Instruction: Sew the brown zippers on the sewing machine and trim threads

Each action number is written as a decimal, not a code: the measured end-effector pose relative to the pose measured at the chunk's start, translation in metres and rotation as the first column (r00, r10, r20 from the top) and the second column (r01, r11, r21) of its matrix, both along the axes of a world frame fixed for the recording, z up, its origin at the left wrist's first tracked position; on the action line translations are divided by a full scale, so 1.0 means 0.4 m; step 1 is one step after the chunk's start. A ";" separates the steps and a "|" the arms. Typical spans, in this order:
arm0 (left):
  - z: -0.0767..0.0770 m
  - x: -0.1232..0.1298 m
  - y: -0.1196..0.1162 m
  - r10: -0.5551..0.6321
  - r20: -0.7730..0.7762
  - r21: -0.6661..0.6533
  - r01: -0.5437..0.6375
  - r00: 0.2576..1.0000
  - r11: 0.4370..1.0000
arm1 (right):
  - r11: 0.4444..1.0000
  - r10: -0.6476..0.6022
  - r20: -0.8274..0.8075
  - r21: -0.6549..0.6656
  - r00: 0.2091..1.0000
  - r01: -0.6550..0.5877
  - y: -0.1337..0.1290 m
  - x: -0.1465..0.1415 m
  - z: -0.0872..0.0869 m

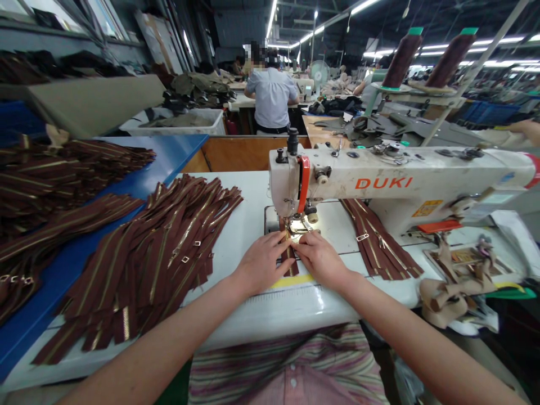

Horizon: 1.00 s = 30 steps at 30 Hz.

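Note:
A brown zipper (290, 265) with brass-coloured teeth lies lengthwise under the needle area of a white sewing machine (337, 174). My left hand (262, 263) presses on its left side, fingertips by the presser foot (287, 223) and the thumb reaching across the tape. From the right, my right hand (321, 260) grips the same zipper, its fingers bunched close to the metal plate (304, 225). The fingertips of both hands nearly meet. Part of the zipper is hidden beneath them and the machine head.
A large pile of brown zippers (169, 247) spreads to the left, with more zippers (71, 174) on a blue table (169, 152). Several zippers (375, 242) lie under the machine arm. Cloth strips (455, 281) sit at right. Thread cones (403, 59) stand behind; a person (272, 98) sits ahead.

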<state>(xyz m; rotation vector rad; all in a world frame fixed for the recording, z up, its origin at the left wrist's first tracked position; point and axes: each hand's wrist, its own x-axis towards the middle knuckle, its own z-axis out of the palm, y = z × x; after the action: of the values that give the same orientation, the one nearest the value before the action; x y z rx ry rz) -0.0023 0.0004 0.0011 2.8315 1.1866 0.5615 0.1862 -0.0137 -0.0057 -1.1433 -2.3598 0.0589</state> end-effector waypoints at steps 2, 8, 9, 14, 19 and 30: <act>0.003 0.001 -0.002 0.008 -0.012 0.001 -0.008 1.000 1.000 | 1.000 0.001 0.000 -0.002 1.000 -0.001 -0.002 0.000 0.004; -0.001 0.001 -0.063 0.018 -0.059 0.028 -0.016 0.998 0.999 | 0.998 -0.023 -0.025 -0.067 0.999 0.021 -0.057 0.005 0.010; -0.004 0.001 -0.080 0.007 -0.062 0.049 -0.004 0.998 0.999 | 0.997 -0.034 -0.037 -0.075 0.999 0.031 -0.072 0.007 0.008; -0.014 0.001 -0.146 -0.049 -0.025 0.124 0.052 0.998 0.991 | 0.990 -0.100 -0.107 -0.108 0.989 0.089 -0.128 0.009 -0.002; -0.009 0.006 -0.151 -0.074 -0.026 0.111 0.076 0.997 0.991 | 0.987 -0.109 -0.157 -0.134 0.982 0.089 -0.144 0.003 -0.001; 0.006 -0.017 -0.133 -0.156 -0.087 0.114 0.166 0.984 0.980 | 0.992 -0.061 -0.147 -0.116 0.987 0.044 -0.148 0.004 -0.001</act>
<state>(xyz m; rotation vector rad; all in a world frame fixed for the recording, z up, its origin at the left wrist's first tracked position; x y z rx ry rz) -0.0091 -0.0528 0.0037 3.0414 0.9508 0.5355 0.1879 -0.0729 -0.0062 -1.2096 -2.2156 0.2536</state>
